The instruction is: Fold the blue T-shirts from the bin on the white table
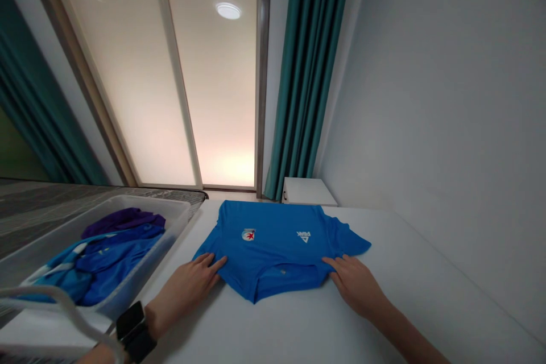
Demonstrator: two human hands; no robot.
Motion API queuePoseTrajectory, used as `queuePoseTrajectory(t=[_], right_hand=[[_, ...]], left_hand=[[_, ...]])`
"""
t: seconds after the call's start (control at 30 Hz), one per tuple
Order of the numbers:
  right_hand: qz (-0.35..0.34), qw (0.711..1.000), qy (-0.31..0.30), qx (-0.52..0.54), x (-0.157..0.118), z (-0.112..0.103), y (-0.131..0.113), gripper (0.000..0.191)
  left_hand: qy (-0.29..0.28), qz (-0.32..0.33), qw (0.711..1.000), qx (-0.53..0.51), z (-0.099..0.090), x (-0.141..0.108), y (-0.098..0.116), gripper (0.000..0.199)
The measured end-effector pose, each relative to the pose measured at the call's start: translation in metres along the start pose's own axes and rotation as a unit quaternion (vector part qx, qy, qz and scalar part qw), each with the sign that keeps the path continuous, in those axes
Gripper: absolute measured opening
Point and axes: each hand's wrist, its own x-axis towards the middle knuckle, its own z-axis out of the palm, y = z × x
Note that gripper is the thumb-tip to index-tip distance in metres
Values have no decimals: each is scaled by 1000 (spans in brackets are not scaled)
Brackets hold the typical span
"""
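Observation:
A blue T-shirt point(273, 227) lies spread on the white table point(307, 324), its collar towards me and its body pointing away. A small red-and-white emblem and a white triangular logo show on its chest. At the shirt's left shoulder and sleeve, my left hand point(202, 278) grips the fabric edge, index finger stretched over it. My right hand point(352, 281) holds the right shoulder edge beside the collar, the thumb low at the rim. The right sleeve point(350, 239) fans out flat beyond that hand. Fabric under the fingers is partly hidden.
A translucent plastic bin point(177, 222) with crumpled blue and purple clothes point(119, 250) stands at the left. A pale curved cable or tube point(63, 301) crosses the lower left corner. Beyond the table are a small white cabinet point(309, 190) and a teal curtain point(309, 68); a wall point(447, 125) borders the right.

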Motion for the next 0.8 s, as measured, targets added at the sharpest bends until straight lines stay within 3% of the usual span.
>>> queuePoseTrajectory(t=[0.13,0.2,0.27,0.33,0.4,0.57,0.67,0.8], right_hand=[[16,996,-93,8,-1,-19,-1,41],[32,995,-86,24,10,-26,0,41],[36,997,-38,51,28,-25,-3,43],[12,997,3,73,46,-15,-10,46],[-16,997,2,82,59,3,-19,47],[7,999,-27,47,65,40,-37,51],[11,998,-46,37,60,43,-35,56],[6,998,-56,31,54,39,-26,57]], left_hand=[[27,-1,999,-16,-3,3,5,45],[35,-8,999,-13,2,7,4,45],[42,-17,999,-5,8,10,1,43],[49,-16,999,10,12,14,-2,43],[68,-2,997,31,7,18,-5,45],[148,79,983,77,-27,25,-3,51],[129,113,982,74,-26,18,3,49],[52,60,996,49,2,-2,13,39]])
